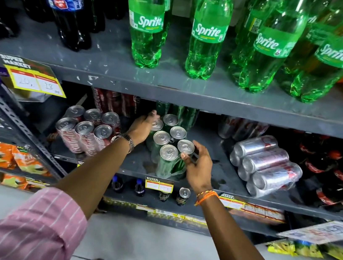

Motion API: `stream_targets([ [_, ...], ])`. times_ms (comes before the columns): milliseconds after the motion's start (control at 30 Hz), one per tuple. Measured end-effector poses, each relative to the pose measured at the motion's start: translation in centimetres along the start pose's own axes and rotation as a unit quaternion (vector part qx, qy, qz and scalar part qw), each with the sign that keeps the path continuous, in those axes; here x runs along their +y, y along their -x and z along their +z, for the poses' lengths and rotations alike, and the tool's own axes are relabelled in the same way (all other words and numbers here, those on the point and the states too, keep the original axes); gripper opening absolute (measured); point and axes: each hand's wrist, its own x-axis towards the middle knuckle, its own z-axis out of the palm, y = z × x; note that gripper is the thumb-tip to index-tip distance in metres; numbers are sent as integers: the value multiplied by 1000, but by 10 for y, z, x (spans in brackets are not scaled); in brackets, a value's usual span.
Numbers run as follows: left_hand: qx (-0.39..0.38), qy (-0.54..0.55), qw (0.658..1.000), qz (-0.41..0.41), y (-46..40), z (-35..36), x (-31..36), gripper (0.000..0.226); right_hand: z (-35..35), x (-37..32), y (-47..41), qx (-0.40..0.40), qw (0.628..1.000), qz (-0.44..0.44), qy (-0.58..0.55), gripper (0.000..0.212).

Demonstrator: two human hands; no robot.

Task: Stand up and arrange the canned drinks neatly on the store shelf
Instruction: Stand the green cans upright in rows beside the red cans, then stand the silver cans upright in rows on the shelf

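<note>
A shrink-wrapped pack of green cans (169, 149) stands upright in the middle of the grey middle shelf (221, 176). My left hand (143, 127) rests flat against the pack's left rear side, fingers spread. My right hand (197, 165) grips the front right can of the pack. Left of it stands an upright pack of red cola cans (88, 130). To the right, a wrapped pack of silver cans (266, 165) lies on its side. More red, green and silver cans stand behind in the shadow.
Green Sprite bottles (208, 31) and dark cola bottles (63, 2) fill the upper shelf. Small cola bottles (336, 175) stand at far right. A lower shelf holds small bottles and dark cans (183, 196). Snack bags (8, 155) sit left. Tiled floor and my sandals below.
</note>
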Motion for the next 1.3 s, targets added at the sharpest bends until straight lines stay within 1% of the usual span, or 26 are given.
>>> stream_targets([
  [67, 33, 26, 999, 0, 9, -5, -7, 54, -2, -2, -10, -15, 1000, 4, 13, 52],
  [167, 79, 90, 993, -7, 23, -9, -26, 51, -6, -10, -24, -31, 999, 26, -9, 47],
  [267, 93, 139, 986, -4, 40, -10, -42, 47, -12, -16, -40, -28, 999, 29, -12, 40],
  [433, 99, 188, 977, 7, 60, -3, -48, 40, -15, -5, -61, -71, 997, 16, -5, 37],
  [500, 112, 179, 977, 8, 64, -1, -51, 34, -15, 0, -67, -87, 996, 10, -7, 36],
  [600, 105, 157, 982, 26, 70, -1, -58, 30, -13, 10, -78, -105, 994, 11, -10, 35],
  [767, 104, 60, 992, 44, 72, 4, -55, 36, -20, 7, -71, -135, 990, 24, -47, 35],
  [833, 117, 57, 991, 34, 73, 4, -54, 43, -23, 4, -69, -136, 988, 41, -54, 35],
  [900, 146, 37, 988, 38, 76, 3, -54, 44, -29, 0, -64, -105, 990, 65, -74, 32],
  [967, 168, 3, 984, 56, 79, 3, -44, 36, -39, -6, -54, -44, 988, 80, -127, 29],
  [1033, 203, 8, 976, 83, 79, 6, -28, 31, -53, -11, -41, 21, 972, 98, -214, 25],
  [1100, 217, 31, 969, 113, 76, 15, -10, 28, -73, -10, -29, 104, 948, 99, -285, 30],
  [1167, 187, 50, 972, 131, 72, 31, 10, 24, -101, -6, -20, 219, 923, 87, -304, 32],
  [1233, 136, 44, 977, 156, 68, 51, 27, 24, -127, 4, -13, 332, 900, 85, -272, 32],
  [1300, 69, 30, 982, 175, 62, 78, 44, 24, -150, 13, -5, 416, 873, 99, -234, 31],
])
